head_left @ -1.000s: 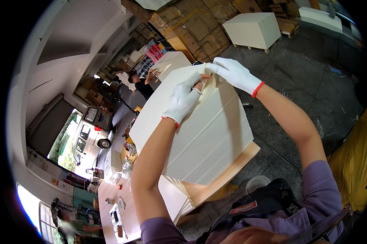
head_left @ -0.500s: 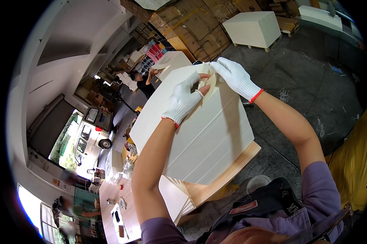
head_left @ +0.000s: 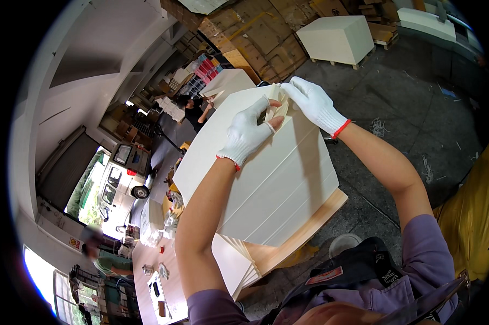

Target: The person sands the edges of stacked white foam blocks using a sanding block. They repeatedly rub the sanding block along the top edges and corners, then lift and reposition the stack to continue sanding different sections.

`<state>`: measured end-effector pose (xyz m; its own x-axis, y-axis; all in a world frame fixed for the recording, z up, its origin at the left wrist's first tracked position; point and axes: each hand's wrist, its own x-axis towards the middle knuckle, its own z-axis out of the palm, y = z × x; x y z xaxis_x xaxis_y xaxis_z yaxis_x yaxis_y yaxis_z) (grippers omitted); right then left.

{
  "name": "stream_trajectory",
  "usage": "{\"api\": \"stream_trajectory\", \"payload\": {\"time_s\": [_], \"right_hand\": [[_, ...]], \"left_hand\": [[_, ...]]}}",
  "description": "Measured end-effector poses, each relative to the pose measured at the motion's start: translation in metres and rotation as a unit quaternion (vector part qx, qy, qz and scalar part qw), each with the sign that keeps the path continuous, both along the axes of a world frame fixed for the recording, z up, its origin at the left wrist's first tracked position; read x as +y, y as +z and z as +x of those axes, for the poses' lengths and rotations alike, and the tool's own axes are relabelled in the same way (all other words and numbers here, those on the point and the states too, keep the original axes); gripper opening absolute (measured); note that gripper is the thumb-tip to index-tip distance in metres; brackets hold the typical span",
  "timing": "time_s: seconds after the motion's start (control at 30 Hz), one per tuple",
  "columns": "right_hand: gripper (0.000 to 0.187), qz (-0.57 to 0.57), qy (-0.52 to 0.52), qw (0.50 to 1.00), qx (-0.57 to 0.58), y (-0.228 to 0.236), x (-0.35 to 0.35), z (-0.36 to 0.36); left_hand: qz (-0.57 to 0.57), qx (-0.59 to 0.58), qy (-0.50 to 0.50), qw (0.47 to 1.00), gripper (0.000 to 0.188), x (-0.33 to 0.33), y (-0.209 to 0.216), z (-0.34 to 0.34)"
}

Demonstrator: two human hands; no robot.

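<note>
2 gloved hands point(head_left: 245, 131) on white sheets point(head_left: 266, 189)

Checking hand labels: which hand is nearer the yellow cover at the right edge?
Right. The right hand is up and left of the yellow cover; the left hand is farther left.

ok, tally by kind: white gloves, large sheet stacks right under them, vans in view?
White gloves: 2
Large sheet stack under them: 1
Van: 1
Total: 4
</note>
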<state>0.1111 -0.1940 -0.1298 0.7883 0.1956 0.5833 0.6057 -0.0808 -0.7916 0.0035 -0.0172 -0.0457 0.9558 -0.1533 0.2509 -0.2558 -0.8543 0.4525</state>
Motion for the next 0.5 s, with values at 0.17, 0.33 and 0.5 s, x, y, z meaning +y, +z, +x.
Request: {"api": "stream_trajectory", "payload": {"time_s": [0.17,0.33,0.5], "right_hand": [[0.055,-0.002,-0.008,1.000,0.006,0.000,0.001,0.000],[0.045,0.000,-0.001,1.000,0.010,0.000,-0.001,-0.001],[0.056,-0.045,-0.028,0.999,-0.007,0.008,-0.012,-0.002]], "left_hand": [[0.013,-0.001,0.009,1.000,0.036,0.000,0.000,0.001],[0.036,0.003,0.010,0.999,0.039,-0.002,0.004,0.001],[0.122,-0.114,-0.026,0.986,0.048,-0.007,-0.004,-0.013]]}}
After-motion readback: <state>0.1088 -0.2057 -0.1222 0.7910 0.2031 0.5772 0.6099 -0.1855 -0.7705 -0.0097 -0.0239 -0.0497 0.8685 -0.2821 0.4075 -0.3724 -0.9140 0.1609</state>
